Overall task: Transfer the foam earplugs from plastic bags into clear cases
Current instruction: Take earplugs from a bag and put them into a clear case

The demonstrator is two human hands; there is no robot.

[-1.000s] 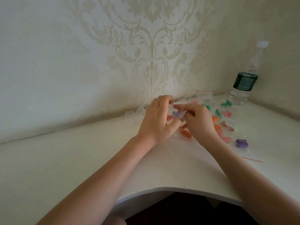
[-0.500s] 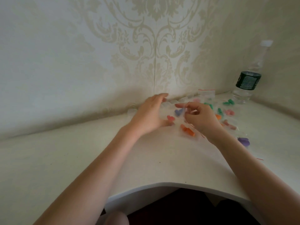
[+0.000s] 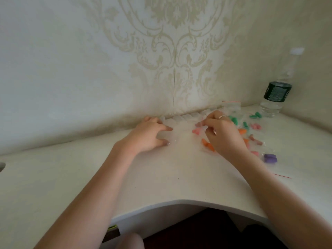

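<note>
left hand (image 3: 150, 134) on desk (image 3: 161, 173), earplugs (image 3: 208, 145)

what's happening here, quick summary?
A person at a white desk is sorting foam earplugs. The right hand pinches a small plastic bag beside a pink earplug. The left hand rests near the clear cases along the wall. More bagged earplugs lie to the right.

The right hand (image 3: 222, 133) covers part of the orange earplugs (image 3: 208, 147) and its fingertips hide whatever they pinch near the pink earplugs (image 3: 196, 131), so the grip cannot be read. The clear cases (image 3: 186, 117) along the wall are washed out against the pale worktop (image 3: 161, 177), and the left hand (image 3: 149, 135) hides the nearest ones. The water bottle (image 3: 275, 97) has an upper part that fades into the wall.
</note>
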